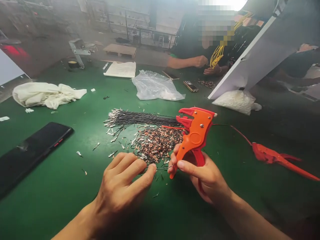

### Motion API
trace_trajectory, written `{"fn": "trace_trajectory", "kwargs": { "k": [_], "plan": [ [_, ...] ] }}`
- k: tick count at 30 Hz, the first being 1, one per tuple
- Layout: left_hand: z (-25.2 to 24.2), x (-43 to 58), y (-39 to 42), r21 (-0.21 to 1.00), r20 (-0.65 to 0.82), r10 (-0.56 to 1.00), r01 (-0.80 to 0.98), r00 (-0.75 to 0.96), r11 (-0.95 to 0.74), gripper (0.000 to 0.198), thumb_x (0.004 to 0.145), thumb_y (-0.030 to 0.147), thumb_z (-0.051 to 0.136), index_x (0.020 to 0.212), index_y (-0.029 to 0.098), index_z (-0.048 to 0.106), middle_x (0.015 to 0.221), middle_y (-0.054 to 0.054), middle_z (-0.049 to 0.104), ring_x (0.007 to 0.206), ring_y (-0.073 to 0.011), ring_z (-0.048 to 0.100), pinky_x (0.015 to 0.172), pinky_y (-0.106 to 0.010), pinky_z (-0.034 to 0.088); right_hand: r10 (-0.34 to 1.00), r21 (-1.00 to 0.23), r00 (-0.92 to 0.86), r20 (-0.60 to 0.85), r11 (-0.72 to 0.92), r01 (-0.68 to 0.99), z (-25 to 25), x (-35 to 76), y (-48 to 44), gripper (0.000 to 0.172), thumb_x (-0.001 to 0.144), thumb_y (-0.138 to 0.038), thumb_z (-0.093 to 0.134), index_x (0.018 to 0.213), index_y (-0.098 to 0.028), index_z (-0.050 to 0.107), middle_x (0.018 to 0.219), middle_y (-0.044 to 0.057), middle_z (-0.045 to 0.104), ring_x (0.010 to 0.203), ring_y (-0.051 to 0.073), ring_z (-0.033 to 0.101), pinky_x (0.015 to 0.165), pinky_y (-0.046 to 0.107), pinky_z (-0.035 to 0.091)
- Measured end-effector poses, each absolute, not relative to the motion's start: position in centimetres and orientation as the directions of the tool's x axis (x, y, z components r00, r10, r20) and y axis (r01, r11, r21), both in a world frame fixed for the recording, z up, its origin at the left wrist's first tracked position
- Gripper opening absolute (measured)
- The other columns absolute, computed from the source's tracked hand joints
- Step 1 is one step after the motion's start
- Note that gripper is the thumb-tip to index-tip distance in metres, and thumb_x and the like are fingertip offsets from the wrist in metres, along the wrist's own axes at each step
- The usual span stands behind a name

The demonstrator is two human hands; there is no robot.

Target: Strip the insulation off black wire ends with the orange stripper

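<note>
the right hand [205, 173] is wrapped around the lower handles of an orange wire stripper [194, 135], thumb laid along the near handle and the other fingers curled behind it, so the tool stands upright with its red jaws pointing left over the green table [62, 200]. the left hand [122, 186] rests palm down just beside it, fingers drawn together with the index tip and thumb meeting near a thin bit of wire at the edge of the pile of cut wire pieces [157, 143]; whether they actually pinch one, i cannot tell. behind the pile lies a bundle of black wires [140, 118] with metal ends. the stripper looks like light, stiff plastic, easy to hold by its handles and best kept clear of the jaws. the cut pieces seem tiny, light and prone to scatter, so each likely needs a fingertip pinch. a black phone [30, 150] lies at the left, a white cloth [45, 95] beyond it, and 1 more red tool [275, 156] lies at the right.
</note>
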State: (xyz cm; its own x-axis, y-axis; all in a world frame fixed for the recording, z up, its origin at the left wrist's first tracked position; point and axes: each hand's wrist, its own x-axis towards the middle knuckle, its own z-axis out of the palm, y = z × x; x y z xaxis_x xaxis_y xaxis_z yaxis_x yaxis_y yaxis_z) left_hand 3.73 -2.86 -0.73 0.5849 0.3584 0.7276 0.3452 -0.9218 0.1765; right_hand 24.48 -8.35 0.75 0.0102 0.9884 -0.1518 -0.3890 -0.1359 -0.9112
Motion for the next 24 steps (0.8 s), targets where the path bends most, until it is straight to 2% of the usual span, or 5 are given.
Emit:
{"fn": "trace_trajectory", "kwargs": {
  "k": [9,15,21,24],
  "plan": [
    [-0.39,3.63,-2.80,0.104,0.702,0.319,0.351,0.636,-0.930,0.011,0.081,0.006,0.065,0.089,0.013,0.066,0.062,-0.001,0.058,0.063,-0.0147,0.042,0.064,-0.030,0.037,0.983,-0.896,-0.087,-0.164,-0.186,-0.404,0.51,23.51,-8.65,0.023,0.078,-0.023,0.074,0.096,-0.019,0.061,0.080,0.000,0.060,0.072,0.016,0.063,0.066,0.030,0.052],
    [-0.20,3.58,-2.86,0.052,0.704,0.251,0.304,0.664,-0.951,0.011,0.083,0.007,0.060,0.091,0.011,0.066,0.064,-0.003,0.060,0.065,-0.0159,0.045,0.067,-0.032,0.038,0.985,-0.911,-0.023,-0.174,-0.170,-0.375,0.45,23.50,-8.47,0.022,0.078,-0.021,0.072,0.096,-0.019,0.060,0.079,-0.001,0.062,0.072,0.015,0.063,0.070,0.029,0.051],
    [-0.26,3.83,-3.25,0.029,0.677,0.217,0.269,0.703,-0.963,0.014,0.090,0.010,0.052,0.093,0.011,0.066,0.065,-0.002,0.060,0.066,-0.0165,0.048,0.070,-0.035,0.040,0.976,-0.928,0.042,-0.212,-0.187,-0.322,0.56,23.50,-8.56,0.021,0.075,-0.020,0.071,0.091,-0.019,0.058,0.074,-0.003,0.061,0.067,0.013,0.060,0.066,0.028,0.048],
    [-0.35,4.03,-3.59,0.040,0.661,0.204,0.238,0.722,-0.971,0.013,0.090,0.009,0.051,0.091,0.008,0.064,0.061,-0.001,0.057,0.061,-0.0151,0.045,0.061,-0.032,0.037,0.968,-0.949,0.111,-0.223,-0.190,-0.252,0.58,23.45,-8.47,0.021,0.073,-0.021,0.071,0.089,-0.019,0.058,0.073,-0.003,0.060,0.065,0.013,0.058,0.064,0.027,0.047]
  ]
}}
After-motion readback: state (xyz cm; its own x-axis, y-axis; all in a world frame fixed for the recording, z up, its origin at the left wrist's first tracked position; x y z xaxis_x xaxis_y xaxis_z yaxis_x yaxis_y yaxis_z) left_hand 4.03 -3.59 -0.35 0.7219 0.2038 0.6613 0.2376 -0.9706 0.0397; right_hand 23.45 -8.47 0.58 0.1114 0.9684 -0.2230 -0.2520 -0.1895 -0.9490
